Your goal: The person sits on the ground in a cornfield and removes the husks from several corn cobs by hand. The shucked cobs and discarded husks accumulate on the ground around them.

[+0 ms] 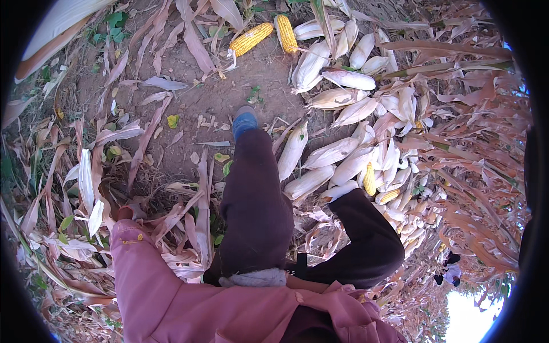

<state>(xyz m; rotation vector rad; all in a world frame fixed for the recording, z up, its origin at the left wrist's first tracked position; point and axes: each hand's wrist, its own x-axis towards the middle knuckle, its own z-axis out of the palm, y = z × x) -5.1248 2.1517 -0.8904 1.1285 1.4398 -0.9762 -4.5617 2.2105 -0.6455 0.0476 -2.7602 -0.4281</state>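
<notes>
My left hand (136, 212), in what looks like a grey glove, reaches down among dry maize leaves at the left. The pink sleeve hides part of it, and its fingers cannot be made out. Across my lap lies my right hand (253, 278), also in grey cloth like a glove, against the dark trousers (257, 197). Its fingers are hidden. Pale maize leaves (165, 223) surround the left hand. A white husk leaf (86, 180) stands up just beyond it.
Unhusked maize ears (343, 158) lie heaped at the right. Two bare yellow cobs (252, 39) (285, 34) rest on the soil at the top. My blue shoe (245, 122) stands on bare ground. Dry stalks (454, 64) cover the right side. A person (450, 272) is far off.
</notes>
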